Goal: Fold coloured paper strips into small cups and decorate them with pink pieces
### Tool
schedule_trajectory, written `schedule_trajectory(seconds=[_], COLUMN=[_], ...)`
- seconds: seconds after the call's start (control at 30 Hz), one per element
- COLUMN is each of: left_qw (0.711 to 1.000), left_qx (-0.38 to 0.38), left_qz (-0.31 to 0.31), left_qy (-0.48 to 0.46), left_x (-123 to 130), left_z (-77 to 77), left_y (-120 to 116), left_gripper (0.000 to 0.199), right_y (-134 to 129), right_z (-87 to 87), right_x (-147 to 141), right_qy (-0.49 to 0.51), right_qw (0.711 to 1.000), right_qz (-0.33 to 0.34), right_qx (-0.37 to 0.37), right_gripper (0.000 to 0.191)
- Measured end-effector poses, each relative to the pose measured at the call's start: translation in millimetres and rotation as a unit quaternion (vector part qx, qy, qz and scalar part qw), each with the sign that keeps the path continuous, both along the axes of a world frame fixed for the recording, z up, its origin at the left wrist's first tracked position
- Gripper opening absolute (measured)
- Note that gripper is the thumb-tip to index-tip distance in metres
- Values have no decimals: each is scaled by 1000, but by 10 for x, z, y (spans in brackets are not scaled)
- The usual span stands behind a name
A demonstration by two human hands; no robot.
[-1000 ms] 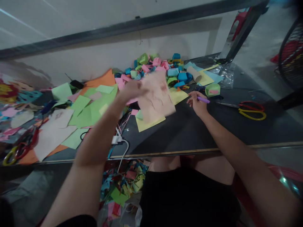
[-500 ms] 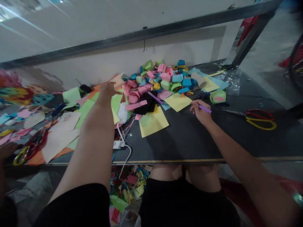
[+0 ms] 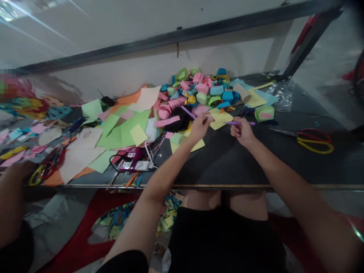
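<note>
My right hand (image 3: 242, 131) is closed around a purple pen (image 3: 248, 123), its tip pointing left above the black tabletop. Across from it, my left hand (image 3: 199, 128) is pinched on what looks like a small piece of pink paper (image 3: 209, 118), slightly blurred. A yellow sheet (image 3: 221, 120) lies just behind and between the two hands. Partly under my left forearm is another yellow sheet (image 3: 198, 145). A second purple pen (image 3: 187, 112) rests on black paper (image 3: 173, 123) beside my left hand, near a pink paper strip (image 3: 167, 121).
Folded paper pieces (image 3: 202, 88) are heaped at the back. Red-and-yellow scissors (image 3: 314, 140) lie right, near a green paper cup (image 3: 264, 113). Left are green sheets (image 3: 122, 131), a purple power socket (image 3: 132, 157) and more scissors (image 3: 47, 168) by another person's hand (image 3: 24, 170).
My left hand has come back from the papers at the back left to near my right hand, now with the small pink piece. The right hand has turned the pen nearly level.
</note>
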State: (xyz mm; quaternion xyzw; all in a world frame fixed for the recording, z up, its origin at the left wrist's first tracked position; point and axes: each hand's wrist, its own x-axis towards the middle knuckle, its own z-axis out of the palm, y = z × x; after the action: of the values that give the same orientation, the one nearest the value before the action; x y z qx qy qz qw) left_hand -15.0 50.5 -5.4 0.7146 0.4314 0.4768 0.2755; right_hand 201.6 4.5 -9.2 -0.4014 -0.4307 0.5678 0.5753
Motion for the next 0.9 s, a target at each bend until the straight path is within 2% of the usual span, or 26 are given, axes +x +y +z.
schedule_trajectory(seconds=[0.07,0.17,0.3,0.43,0.7,0.8,0.9], left_qw=[995,990,988,984,987,992,992], left_qx=[-64,-86,-60,-55,-49,-1,90], left_qz=[-69,-93,-113,-136,-128,-114,-89], left_qy=[-34,-70,-84,-99,-84,-60,19], left_x=[187,206,133,187,203,187,165], left_z=[-264,-426,-430,-445,-434,-380,-320], left_y=[-193,-261,-200,-250,-278,-317,-360], left_gripper=[24,28,30,36,42,39,32], right_y=[-22,-55,-43,6,32,35,19], right_z=[27,47,33,0,-49,-70,-72], right_x=[-30,-99,-151,-125,-79,-67,-58], right_qy=[5,-1,2,2,-21,-35,-52], right_qw=[1000,999,998,994,996,996,995], right_qz=[14,7,-41,-100,-87,-80,-81], right_qx=[-21,-35,-39,-39,-10,3,14], right_gripper=[41,44,44,38,37,39,42])
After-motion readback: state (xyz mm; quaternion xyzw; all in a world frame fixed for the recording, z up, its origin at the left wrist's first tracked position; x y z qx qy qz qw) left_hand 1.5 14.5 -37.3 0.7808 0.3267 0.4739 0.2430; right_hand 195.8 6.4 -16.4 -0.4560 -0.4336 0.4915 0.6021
